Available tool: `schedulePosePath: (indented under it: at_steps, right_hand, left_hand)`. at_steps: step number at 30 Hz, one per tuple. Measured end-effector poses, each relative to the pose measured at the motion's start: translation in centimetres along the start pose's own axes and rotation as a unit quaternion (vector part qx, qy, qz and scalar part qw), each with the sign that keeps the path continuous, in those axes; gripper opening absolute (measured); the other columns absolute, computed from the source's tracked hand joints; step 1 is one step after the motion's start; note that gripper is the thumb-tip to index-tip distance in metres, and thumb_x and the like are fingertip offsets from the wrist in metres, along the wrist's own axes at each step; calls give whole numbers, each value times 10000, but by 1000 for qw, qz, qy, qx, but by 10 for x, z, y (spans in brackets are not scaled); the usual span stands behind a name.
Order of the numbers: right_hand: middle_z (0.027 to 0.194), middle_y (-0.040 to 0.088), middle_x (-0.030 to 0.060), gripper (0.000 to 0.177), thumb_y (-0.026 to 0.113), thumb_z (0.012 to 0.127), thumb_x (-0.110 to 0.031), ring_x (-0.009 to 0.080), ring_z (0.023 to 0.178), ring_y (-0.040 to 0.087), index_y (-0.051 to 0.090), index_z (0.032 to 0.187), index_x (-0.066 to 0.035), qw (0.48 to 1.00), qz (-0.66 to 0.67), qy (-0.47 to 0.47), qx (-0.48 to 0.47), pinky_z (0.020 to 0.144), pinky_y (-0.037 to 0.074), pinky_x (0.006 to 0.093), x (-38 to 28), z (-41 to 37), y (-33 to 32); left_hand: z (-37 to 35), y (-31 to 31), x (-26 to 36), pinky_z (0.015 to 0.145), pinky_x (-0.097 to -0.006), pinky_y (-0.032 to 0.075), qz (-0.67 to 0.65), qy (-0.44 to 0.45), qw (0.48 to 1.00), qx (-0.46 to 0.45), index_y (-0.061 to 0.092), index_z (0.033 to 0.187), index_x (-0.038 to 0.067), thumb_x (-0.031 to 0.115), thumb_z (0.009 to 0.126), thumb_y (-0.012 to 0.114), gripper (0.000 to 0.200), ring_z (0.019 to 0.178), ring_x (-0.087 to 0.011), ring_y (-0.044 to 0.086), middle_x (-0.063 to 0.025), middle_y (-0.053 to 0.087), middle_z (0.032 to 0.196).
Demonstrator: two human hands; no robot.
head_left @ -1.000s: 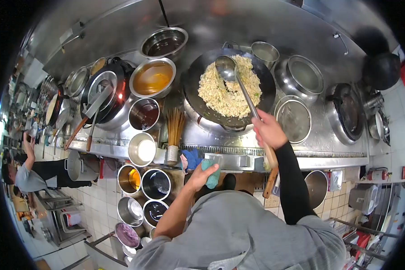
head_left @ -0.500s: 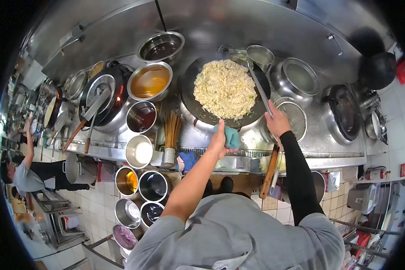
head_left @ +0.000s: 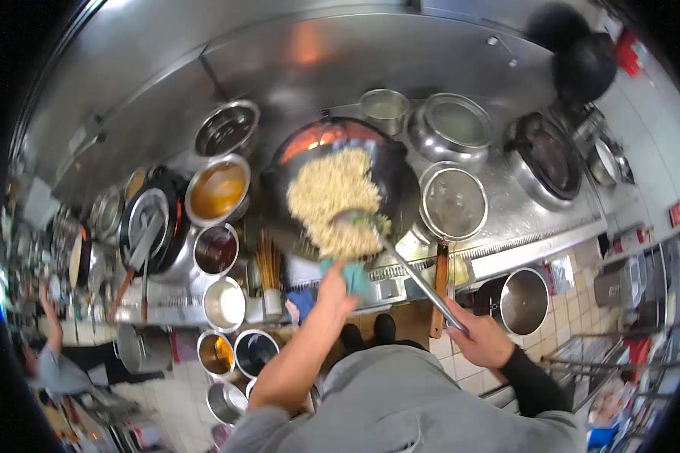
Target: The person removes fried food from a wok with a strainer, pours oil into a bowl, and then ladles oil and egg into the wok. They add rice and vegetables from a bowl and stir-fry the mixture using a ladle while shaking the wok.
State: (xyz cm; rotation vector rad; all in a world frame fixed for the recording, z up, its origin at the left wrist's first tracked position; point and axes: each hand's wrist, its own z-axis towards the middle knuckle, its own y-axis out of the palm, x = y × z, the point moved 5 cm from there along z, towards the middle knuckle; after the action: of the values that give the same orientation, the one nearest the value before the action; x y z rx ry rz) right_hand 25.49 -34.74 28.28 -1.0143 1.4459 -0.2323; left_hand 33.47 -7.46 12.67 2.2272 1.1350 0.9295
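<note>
A black wok [head_left: 393, 170] holds a large heap of fried rice [head_left: 332, 185] with bits of green in it. My left hand [head_left: 338, 293] is closed on a folded green cloth [head_left: 357, 280] at the wok's near edge; the cloth hides the part of the rim under it. In my right hand [head_left: 482, 342] is the long metal handle of a ladle [head_left: 412, 272], held low and to the right of the wok. The ladle's bowl rests in the near part of the rice. The wok is tipped toward me, and an orange glow shows behind its far rim.
Left of the wok stand a bowl of amber liquid [head_left: 217, 190], a pot of dark red sauce [head_left: 216, 249] and a bundle of thin sticks [head_left: 267, 260]. A round strainer [head_left: 453, 202] and a lidded steel pot [head_left: 455, 124] are to the right. Another person [head_left: 60, 362] stands far left.
The wok has tilted toward me, baring the glow behind it, and the rice has slid nearer. My right hand has drawn back, bringing the ladle from the wok's far right side to its near side.
</note>
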Motion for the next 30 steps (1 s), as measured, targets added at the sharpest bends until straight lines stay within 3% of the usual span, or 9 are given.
schedulePosePath:
  at_steps: [1, 4, 5, 9, 14, 18, 21, 25, 30]
  right_hand:
    - [791, 642, 251, 589, 573, 906, -168, 416, 699, 653, 388, 1456, -67, 1000, -1, -25, -9, 649, 531, 442, -3, -10, -11]
    - [713, 628, 231, 587, 542, 914, -152, 425, 621, 629, 351, 1458, -45, 992, -96, -1, -77, 594, 513, 480, 8, 11, -10]
    - [677, 611, 224, 576, 530, 916, -158, 426, 579, 603, 334, 1441, -27, 992, -105, -29, -61, 548, 480, 505, 17, 35, -1]
    - [667, 623, 207, 580, 500, 928, -164, 426, 594, 594, 301, 1454, -20, 971, -192, -71, 121, 569, 461, 521, 64, 145, 59]
    - [691, 606, 253, 665, 555, 915, -151, 438, 626, 611, 254, 1501, -57, 993, -90, -40, 63, 624, 492, 519, 22, 82, 29]
    - [730, 618, 257, 667, 551, 911, -169, 439, 670, 626, 263, 1506, -82, 992, -105, -55, -33, 651, 511, 513, 21, 33, 9]
    - [730, 624, 242, 562, 524, 916, -144, 439, 660, 611, 331, 1422, 8, 987, -138, -74, 27, 606, 479, 525, 46, 94, 44]
    - [690, 603, 241, 628, 549, 910, -131, 446, 644, 597, 279, 1463, -4, 980, -115, -78, 142, 600, 465, 534, 48, 120, 75]
    - [978, 655, 264, 631, 563, 910, -137, 431, 812, 661, 321, 1485, -47, 994, -29, -97, 30, 731, 534, 466, 11, 20, 7]
  left_hand:
    - [-16, -4, -6, 578, -389, 500, -11, -28, 996, -83, 564, 858, 102, 271, 989, 415, 261, 624, -239, 570, -70, 569, 720]
    - [-27, 17, 2, 591, -391, 501, 86, -39, 990, 107, 569, 852, 111, 278, 984, 400, 272, 637, -234, 569, -69, 574, 725]
    - [16, 0, 2, 615, -397, 509, 63, 7, 998, -10, 574, 864, 114, 269, 957, 458, 215, 662, -233, 575, -75, 575, 740]
    - [55, -55, -32, 627, -406, 515, 29, 79, 995, 47, 580, 879, 109, 170, 870, 592, 63, 707, -236, 599, -67, 602, 809]
    - [-73, -40, -51, 677, -439, 531, -6, 51, 997, 65, 539, 991, 103, 141, 868, 568, 131, 761, -263, 615, -77, 610, 867]
    - [0, -2, -5, 713, -440, 535, 64, -21, 996, 60, 569, 933, 79, 276, 971, 474, 222, 755, -254, 616, -87, 615, 853]
    - [61, -18, -2, 700, -414, 541, 63, 69, 996, 2, 581, 917, 78, 206, 919, 542, 134, 799, -247, 631, -85, 642, 907]
    - [7, -82, -58, 711, -428, 542, 58, 42, 996, 53, 562, 989, 103, 109, 870, 565, 119, 803, -248, 623, -70, 624, 898]
    - [-65, -24, -37, 741, -423, 535, -14, -4, 999, 50, 537, 975, 100, 182, 951, 490, 98, 832, -240, 605, -80, 600, 897]
